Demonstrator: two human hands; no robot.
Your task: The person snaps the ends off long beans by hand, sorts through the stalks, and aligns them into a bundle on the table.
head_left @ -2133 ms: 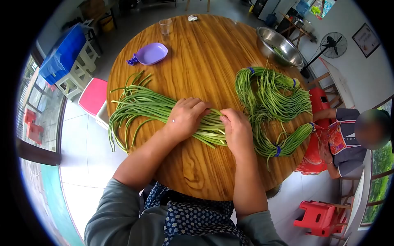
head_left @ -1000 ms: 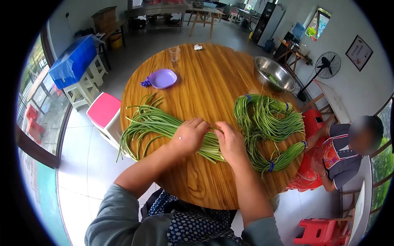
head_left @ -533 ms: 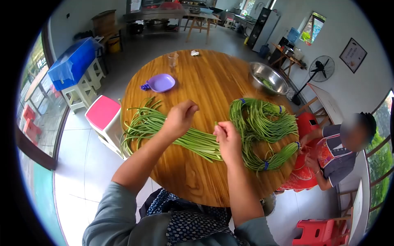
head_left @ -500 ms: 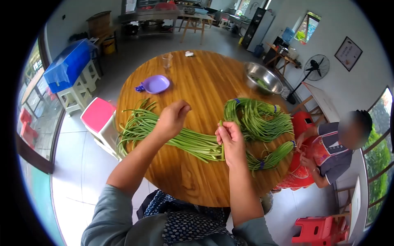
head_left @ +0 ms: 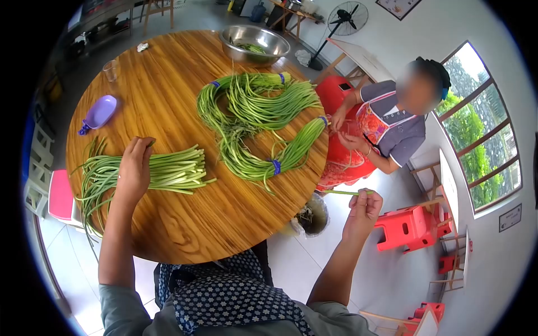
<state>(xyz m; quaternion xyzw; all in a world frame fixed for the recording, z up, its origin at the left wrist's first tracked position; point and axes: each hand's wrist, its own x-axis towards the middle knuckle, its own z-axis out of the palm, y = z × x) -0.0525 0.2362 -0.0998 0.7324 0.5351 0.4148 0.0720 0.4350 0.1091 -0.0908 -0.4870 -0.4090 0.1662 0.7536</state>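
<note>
My right hand (head_left: 364, 211) is held out beyond the table's right edge, its fingers closed on a short green stem piece (head_left: 343, 192). Over the loose bundle of long green stems (head_left: 174, 171) at the table's left is my left hand (head_left: 134, 168), fingers pinched together, with something tiny and dark at the fingertips that I cannot make out. Beside the loose bundle, to the right, lie tied bundles of green stems (head_left: 266, 106) with blue bands. One more banded bundle (head_left: 297, 148) curves toward the table's right edge.
The round wooden table (head_left: 185, 235) also bears a steel bowl (head_left: 255, 45) with green pieces, a purple dish (head_left: 101, 112) and a clear cup (head_left: 110, 71). A person (head_left: 392, 123) sits at the right. A bin (head_left: 314, 215) and red stools (head_left: 406, 227) stand on the floor.
The view has swung right. My right hand has moved from the stems out past the table edge with the stem piece. My left hand stays raised over the loose bundle.
</note>
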